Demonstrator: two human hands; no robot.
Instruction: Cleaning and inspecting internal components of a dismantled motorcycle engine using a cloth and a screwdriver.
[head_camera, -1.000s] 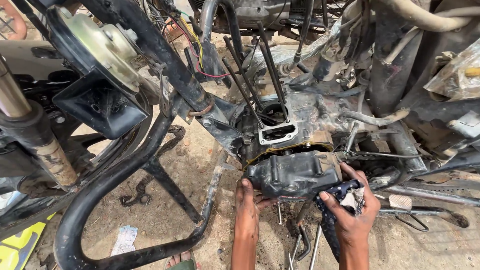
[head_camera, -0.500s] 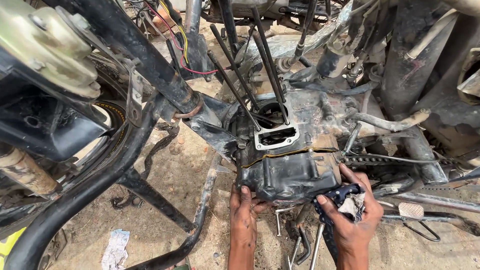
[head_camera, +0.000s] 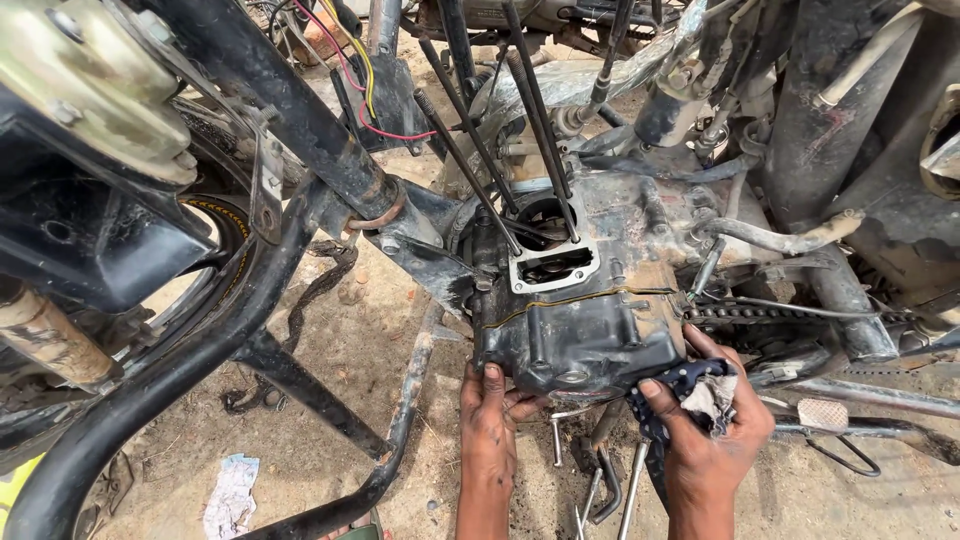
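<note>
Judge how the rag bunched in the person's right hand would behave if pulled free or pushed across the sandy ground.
The rag looks crumpled and folded over the right hand, so it is probably floppy and light. Dark smears suggest grease, so it may feel slippery. Pushed on the sandy ground, it would likely drag and bunch, not roll.

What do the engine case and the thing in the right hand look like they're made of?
Engine case: seemingly cast metal, dark, greasy and dull, with moulded ribs and bolt bosses. In the right hand: a rag, soft crumpled cloth, dark patterned and off-white, stained.
</note>
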